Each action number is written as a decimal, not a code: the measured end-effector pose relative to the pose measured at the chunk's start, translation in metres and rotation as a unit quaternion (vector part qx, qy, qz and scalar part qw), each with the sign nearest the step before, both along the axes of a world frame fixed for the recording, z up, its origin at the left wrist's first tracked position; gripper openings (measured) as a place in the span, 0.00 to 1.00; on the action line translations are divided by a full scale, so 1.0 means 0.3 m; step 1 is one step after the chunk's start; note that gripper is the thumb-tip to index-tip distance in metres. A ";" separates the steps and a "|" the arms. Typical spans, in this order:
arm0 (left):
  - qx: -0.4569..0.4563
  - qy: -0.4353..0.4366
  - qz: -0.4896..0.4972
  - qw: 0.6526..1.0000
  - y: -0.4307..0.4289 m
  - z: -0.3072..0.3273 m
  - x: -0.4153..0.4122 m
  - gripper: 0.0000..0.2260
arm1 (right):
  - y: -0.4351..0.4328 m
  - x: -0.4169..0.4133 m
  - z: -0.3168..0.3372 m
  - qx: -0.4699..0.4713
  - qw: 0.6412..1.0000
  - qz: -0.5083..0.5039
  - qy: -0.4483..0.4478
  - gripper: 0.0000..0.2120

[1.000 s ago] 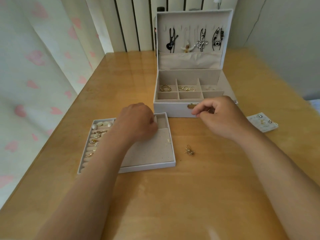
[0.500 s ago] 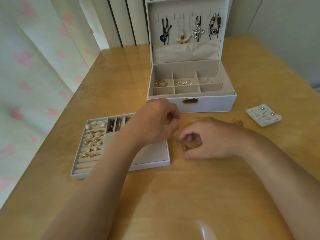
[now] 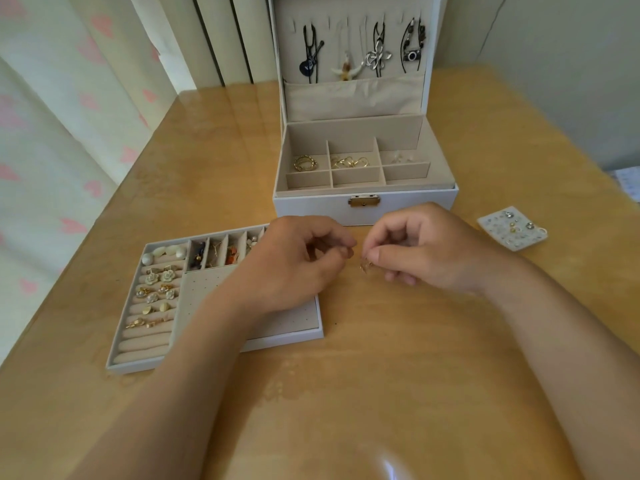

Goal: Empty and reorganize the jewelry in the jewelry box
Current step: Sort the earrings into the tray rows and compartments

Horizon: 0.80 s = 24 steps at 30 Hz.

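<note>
Item: small gold earring (image 3: 365,266), held just above the worktop (image 3: 381,375), in front of the jewelry box (image 3: 311,206) and just right of the removable tray (image 3: 207,289)

Right hand (image 3: 433,249): grip pinched on the earring between thumb and forefinger, other fingers curled under

Left hand (image 3: 298,268): fingers curled, thumb tip against forefinger, close beside the right hand's fingertips but not touching them; whether anything lay in that grip could not be told. The wrist crossed over the tray's flat padded section

Tray: lay on the worktop to the left; ring rolls carried flower and pearl earrings (image 3: 159,282); narrow compartments (image 3: 214,254) along its far edge held small mixed pieces

Jewelry box: white, stood open behind the hands, gold clasp (image 3: 363,200) facing the person. Gold rings (image 3: 304,163) sat in the far-left compartment, gold hoops (image 3: 349,162) in the far-middle one. Necklaces (image 3: 375,57) hung inside the upright lid above a fabric pocket

Stud card (image 3: 512,232): lay flat on the worktop, right of the box

Curtain (image 3: 52,133): pale with pink hearts, at the left
</note>
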State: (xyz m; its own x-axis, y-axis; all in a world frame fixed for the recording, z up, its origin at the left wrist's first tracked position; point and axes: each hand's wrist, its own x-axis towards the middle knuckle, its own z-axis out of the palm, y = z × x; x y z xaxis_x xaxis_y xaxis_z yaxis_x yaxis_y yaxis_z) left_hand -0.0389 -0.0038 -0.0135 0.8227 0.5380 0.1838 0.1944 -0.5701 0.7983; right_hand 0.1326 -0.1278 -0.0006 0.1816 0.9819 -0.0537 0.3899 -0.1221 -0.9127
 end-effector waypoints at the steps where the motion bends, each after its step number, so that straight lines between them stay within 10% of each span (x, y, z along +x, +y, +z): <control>1: -0.048 -0.015 -0.005 0.999 -0.002 0.000 -0.001 0.06 | -0.001 0.002 0.003 0.011 0.999 -0.008 0.035 0.03; 13: -0.275 -0.098 -0.044 0.955 -0.014 0.020 0.001 0.05 | 0.001 0.017 0.004 0.032 0.960 0.016 0.276 0.05; 24: -0.285 -0.083 -0.054 0.953 -0.037 0.028 0.008 0.06 | 0.002 0.024 -0.005 0.034 0.957 0.034 0.285 0.07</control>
